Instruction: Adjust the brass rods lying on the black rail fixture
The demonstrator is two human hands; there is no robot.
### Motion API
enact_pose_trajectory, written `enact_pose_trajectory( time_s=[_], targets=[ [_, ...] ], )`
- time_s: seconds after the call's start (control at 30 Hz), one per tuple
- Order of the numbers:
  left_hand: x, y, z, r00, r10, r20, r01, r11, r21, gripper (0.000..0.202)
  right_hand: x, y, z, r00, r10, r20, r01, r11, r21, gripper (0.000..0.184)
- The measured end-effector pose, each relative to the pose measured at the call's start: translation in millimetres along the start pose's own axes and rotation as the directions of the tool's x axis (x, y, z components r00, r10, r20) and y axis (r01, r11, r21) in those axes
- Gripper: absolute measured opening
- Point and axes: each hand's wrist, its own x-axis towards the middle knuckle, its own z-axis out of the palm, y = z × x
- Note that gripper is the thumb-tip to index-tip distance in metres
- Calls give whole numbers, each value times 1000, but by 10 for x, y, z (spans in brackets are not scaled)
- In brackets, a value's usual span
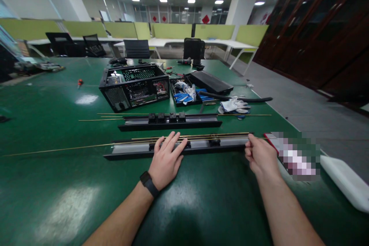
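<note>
A long black rail with a pale inner channel [198, 144] lies crosswise on the table in front of me. Thin brass-coloured rods [66, 148] run along it, one reaching far out to the left. My left hand [168, 157], a black watch on its wrist, rests flat with fingers apart over the rail's middle and the rods. At the rail's right end my right hand [261, 153] is closed in a pinch on a thin rod. A black block [214, 140] sits in the channel between my hands; others are partly hidden beneath my left hand.
Behind lies a second rail [170, 123] with several black blocks and rods. Farther back are an open computer case [134, 86], a black tray of gloves [186, 94], more gloves [235, 105] and a black tube [245, 98]. A white object [346, 180] stands at right.
</note>
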Motion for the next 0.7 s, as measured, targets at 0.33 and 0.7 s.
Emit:
enact_pose_trajectory(
  time_s=[0.33,0.7],
  targets=[
    [6,12,-18,1000,-5,-5,5,1000,-6,54,-153,38,69,980,95,174,-86,995,-60,42],
    [3,14,-15,1000,-5,0,5,1000,5,55,-13,15,6,994,87,71,-89,996,14,29]
  ],
)
